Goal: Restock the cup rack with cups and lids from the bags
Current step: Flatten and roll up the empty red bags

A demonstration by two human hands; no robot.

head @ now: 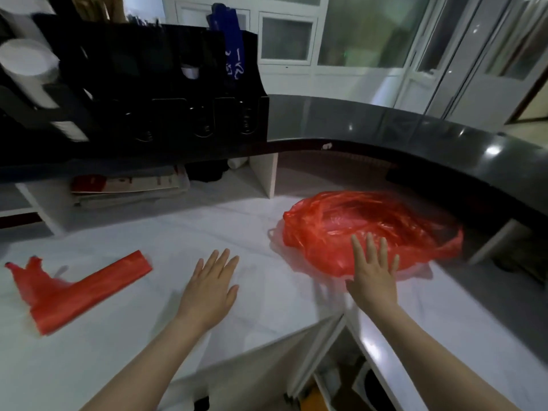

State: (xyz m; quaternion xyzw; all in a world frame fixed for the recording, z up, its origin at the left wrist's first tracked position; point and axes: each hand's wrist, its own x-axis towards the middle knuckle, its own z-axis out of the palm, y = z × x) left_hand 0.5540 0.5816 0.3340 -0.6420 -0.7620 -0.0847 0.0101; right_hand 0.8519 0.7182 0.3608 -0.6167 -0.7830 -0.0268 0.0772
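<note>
A crumpled red plastic bag point(364, 226) lies on the white counter point(184, 232) at the right. My right hand point(374, 271) is flat with straight fingers, its fingertips over the bag's near edge. My left hand point(212, 287) hovers flat and spread over the counter's middle, holding nothing. A folded red bag point(77, 289) lies flat at the left. The black cup rack point(154, 84) stands on the raised dark ledge at the upper left, with white cup stacks point(28, 66) sticking out of its left side.
A curved dark glossy ledge point(415, 129) runs behind the counter. Under it sit a shelf with red-and-white papers point(127, 188) and a white divider point(264, 173). Open cabinet space point(335, 378) shows below the counter's near edge. Windows stand beyond.
</note>
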